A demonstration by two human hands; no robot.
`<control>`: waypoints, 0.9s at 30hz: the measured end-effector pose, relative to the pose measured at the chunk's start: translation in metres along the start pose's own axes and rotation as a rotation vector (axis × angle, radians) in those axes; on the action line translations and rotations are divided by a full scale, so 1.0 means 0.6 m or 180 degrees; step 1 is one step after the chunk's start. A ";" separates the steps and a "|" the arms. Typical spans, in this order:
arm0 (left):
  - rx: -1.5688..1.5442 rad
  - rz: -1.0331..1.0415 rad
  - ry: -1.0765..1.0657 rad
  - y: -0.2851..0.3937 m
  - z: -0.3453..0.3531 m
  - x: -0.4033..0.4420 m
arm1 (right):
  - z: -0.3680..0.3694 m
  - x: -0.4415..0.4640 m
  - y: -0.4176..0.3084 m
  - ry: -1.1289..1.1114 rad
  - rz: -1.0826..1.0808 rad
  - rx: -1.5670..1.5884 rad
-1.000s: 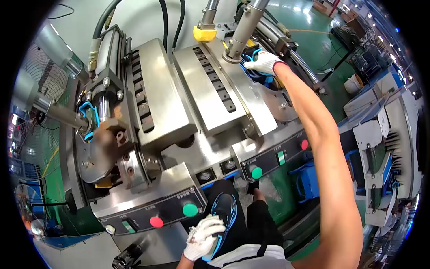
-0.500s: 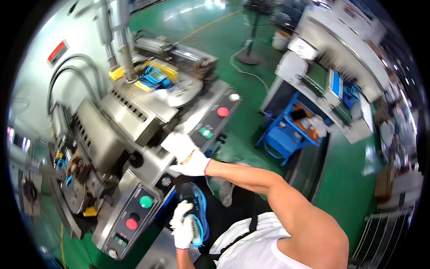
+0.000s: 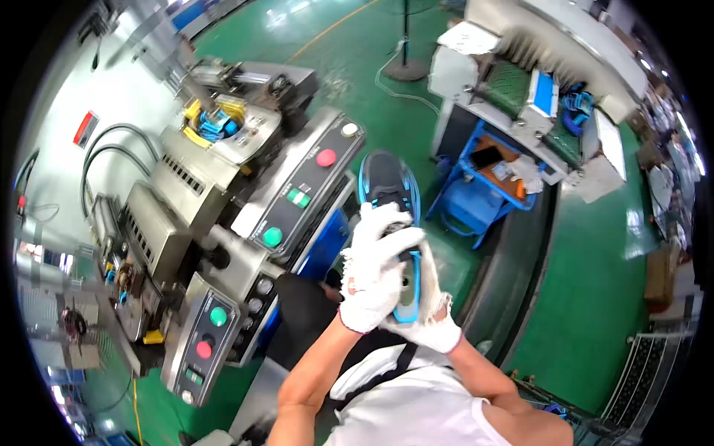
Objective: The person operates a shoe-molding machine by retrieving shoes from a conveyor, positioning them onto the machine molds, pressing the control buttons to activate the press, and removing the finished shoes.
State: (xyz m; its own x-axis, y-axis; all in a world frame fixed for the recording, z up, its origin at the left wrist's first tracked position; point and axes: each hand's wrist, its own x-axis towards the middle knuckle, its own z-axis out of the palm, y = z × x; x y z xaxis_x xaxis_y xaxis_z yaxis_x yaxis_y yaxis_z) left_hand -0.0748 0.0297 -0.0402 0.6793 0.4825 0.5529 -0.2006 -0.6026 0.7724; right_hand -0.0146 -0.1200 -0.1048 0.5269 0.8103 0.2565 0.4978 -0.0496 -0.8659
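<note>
A black and blue shoe (image 3: 387,178) is held in front of my body, its toe pointing away from me. My left hand (image 3: 375,267), in a white knit glove, lies over the shoe's opening with the fingers closed on it. From below and the right, my right hand (image 3: 433,318), also gloved, wraps the shoe's side and heel; part of its fingers is hidden behind the shoe. To the left stands a metal machine with a button panel (image 3: 309,178). Another blue shoe piece (image 3: 216,128) sits between yellow pads at the machine's far station.
A second button panel (image 3: 201,346) is at lower left. A blue cart (image 3: 472,201) carrying a dark flat object stands at right, beside a conveyor machine (image 3: 509,93) with blue shoes on it. A fan stand base (image 3: 407,70) and its cable are on the green floor.
My right hand has left the machine's panel area and come onto the shoe. My left hand has lifted the shoe up and to the right. The view has turned slightly.
</note>
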 end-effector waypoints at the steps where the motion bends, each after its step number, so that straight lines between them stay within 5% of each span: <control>1: -0.0004 0.0236 -0.0136 0.012 0.026 0.030 | -0.004 0.021 0.014 0.0548 0.0097 -0.0222; 2: 0.0011 0.0508 -0.0313 0.026 0.047 0.062 | -0.014 0.052 0.042 0.1012 0.0385 0.1106; 8: -0.0139 0.1403 -0.0775 0.052 0.122 0.132 | -0.164 0.238 0.155 0.2419 -0.0103 0.0927; 11: -0.0096 0.1076 -0.1123 0.006 0.104 0.058 | -0.291 0.402 0.205 0.2981 -0.0308 -0.0409; 15: 0.0382 -0.0209 -0.1102 -0.084 0.059 -0.080 | -0.440 0.613 0.358 0.3016 0.1342 -0.1293; 21: 0.0974 -0.2480 -0.0541 -0.090 -0.043 -0.245 | -0.533 0.636 0.695 0.1621 0.1342 -0.2126; 27: 0.2407 -0.3782 0.0932 0.010 -0.153 -0.430 | -0.507 0.627 0.727 0.1688 0.0844 -0.2486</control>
State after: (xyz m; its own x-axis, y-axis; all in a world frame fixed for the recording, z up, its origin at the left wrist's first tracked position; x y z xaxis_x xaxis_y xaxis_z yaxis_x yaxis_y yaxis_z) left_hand -0.3160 -0.0404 -0.1495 -0.0103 0.9846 -0.1742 0.8505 0.1003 0.5163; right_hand 0.6103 -0.0142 -0.2551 0.8335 0.3592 0.4197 0.5338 -0.7193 -0.4446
